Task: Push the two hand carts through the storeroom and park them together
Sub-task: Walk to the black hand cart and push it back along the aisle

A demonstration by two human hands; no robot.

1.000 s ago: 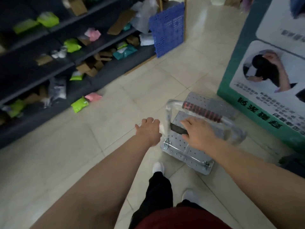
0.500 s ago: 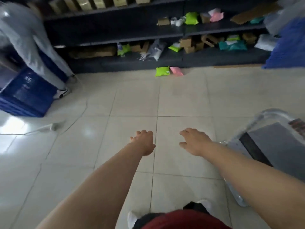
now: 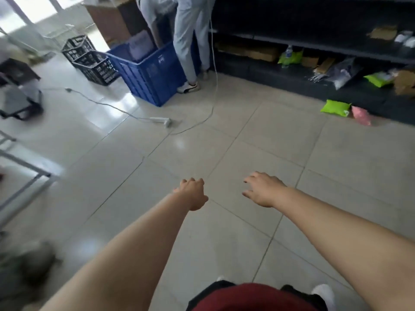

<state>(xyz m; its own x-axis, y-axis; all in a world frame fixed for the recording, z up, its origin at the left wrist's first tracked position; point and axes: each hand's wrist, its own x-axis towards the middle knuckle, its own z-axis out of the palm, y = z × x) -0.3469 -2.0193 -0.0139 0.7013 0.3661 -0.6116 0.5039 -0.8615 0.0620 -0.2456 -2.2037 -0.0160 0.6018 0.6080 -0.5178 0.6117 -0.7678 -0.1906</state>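
Our left hand (image 3: pixel 192 194) is loosely curled and our right hand (image 3: pixel 262 189) spread, both holding nothing; neither hand cart is clearly in view (a blurred dark frame at far left may be one); the white cable (image 3: pixel 116 107) and power strip (image 3: pixel 160 120) could catch wheels or feet.

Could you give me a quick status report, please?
Left hand and right hand empty, grip on nothing. No cart clearly in view. Power strip, cable, blue crate on floor ahead.
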